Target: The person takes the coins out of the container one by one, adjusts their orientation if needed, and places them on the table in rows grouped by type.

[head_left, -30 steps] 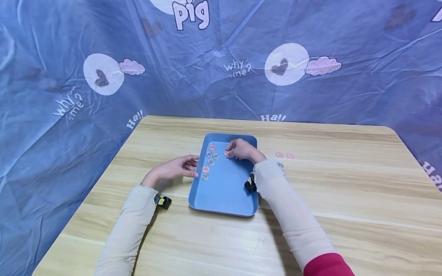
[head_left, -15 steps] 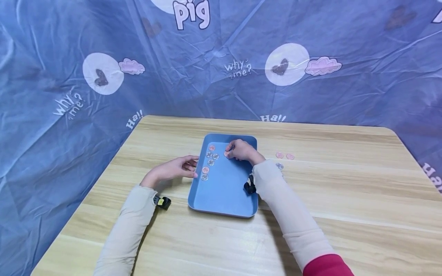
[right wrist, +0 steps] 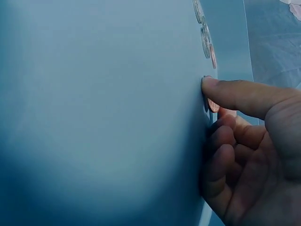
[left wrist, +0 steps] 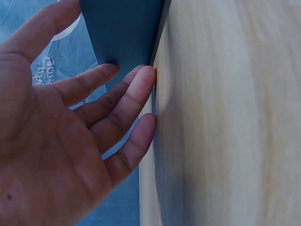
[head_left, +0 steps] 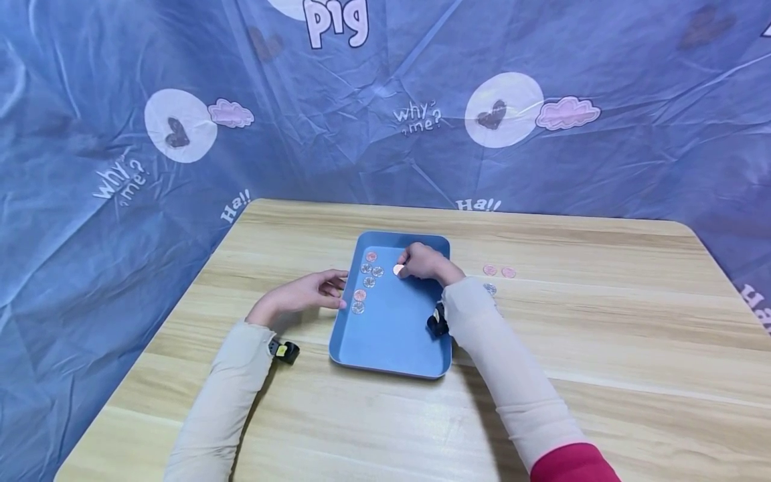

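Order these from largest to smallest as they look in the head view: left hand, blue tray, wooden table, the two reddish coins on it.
1. Wooden table
2. Blue tray
3. Left hand
4. Reddish coin nearer the tray and reddish coin farther away: too alike to rank.

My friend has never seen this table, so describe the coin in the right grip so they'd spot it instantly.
On the wooden table sits a blue tray. Toward its far end, the right grip pinches a copper-colored coin. Unlike the other coins in the tray, which lie along its left side, this one is held.
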The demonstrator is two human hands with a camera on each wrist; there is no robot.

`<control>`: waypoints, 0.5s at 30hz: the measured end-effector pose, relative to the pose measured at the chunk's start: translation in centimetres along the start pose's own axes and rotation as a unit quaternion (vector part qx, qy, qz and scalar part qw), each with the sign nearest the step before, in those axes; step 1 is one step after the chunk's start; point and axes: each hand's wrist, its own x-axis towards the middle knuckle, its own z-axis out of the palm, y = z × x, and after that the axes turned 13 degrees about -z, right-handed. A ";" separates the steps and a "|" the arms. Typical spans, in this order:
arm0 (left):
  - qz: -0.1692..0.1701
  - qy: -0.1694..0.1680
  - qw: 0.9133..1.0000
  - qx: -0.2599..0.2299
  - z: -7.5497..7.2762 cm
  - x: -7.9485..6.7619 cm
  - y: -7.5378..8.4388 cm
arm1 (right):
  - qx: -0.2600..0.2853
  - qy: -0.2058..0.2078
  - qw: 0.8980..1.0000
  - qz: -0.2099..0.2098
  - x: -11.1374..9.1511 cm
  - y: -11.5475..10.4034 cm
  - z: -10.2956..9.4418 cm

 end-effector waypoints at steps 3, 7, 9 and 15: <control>0.000 0.001 1.000 0.002 0.0 -0.1 0.2 | -0.013 -0.003 1.000 -0.013 -0.2 -0.2 -0.1; -0.002 0.003 1.000 0.006 0.1 -0.2 0.2 | -0.051 -0.017 0.998 -0.030 -0.4 -0.8 -0.2; 0.001 0.002 1.000 0.007 0.1 -0.2 0.2 | -0.070 -0.026 0.997 -0.032 -0.4 -1.0 -0.2; 0.008 -0.002 1.000 0.006 0.2 -0.4 0.3 | -0.085 -0.047 0.995 -0.030 -0.7 -1.5 -0.1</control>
